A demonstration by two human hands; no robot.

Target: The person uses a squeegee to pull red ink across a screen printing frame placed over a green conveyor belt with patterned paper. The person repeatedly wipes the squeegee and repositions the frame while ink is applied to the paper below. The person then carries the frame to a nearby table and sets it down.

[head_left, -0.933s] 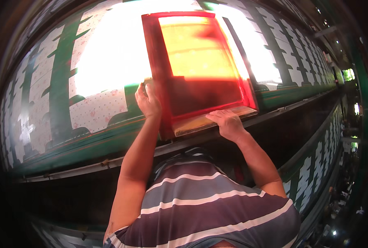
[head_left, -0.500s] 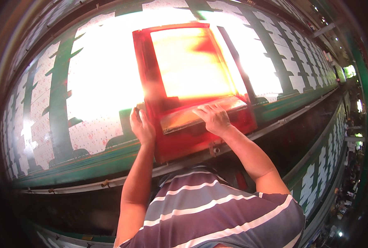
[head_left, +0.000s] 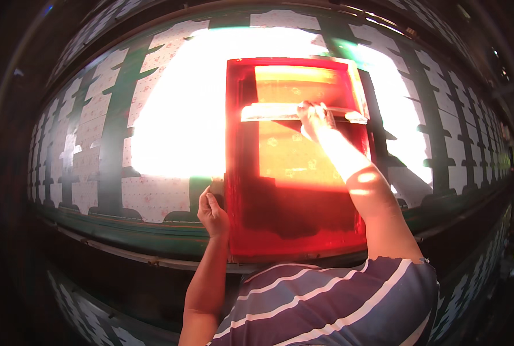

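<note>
A red-framed printing screen (head_left: 234, 144) lies on the long table, its mesh glowing orange where sunlight strikes. Across the far part of the mesh rests a long pale squeegee (head_left: 268, 112), and my right hand (head_left: 316, 120) is closed around its middle with the arm stretched out over the screen. Dark red ink pools on the screen's near part. My left hand (head_left: 212, 214) is at the left outer side of the frame, its fingers closed at a small brownish tab there; their exact grip is partly hidden.
White patterned fabric pieces (head_left: 159, 193) with notched edges lie in rows along the green table (head_left: 115, 155). Strong sunlight washes out the pieces around the screen. A rail (head_left: 124, 254) runs along the table's near edge. Another table with similar pieces (head_left: 84, 305) stands behind me.
My right hand and the squeegee have moved from the screen's near end to its far part. My left hand stays at the frame's left side. The whole view has shifted.
</note>
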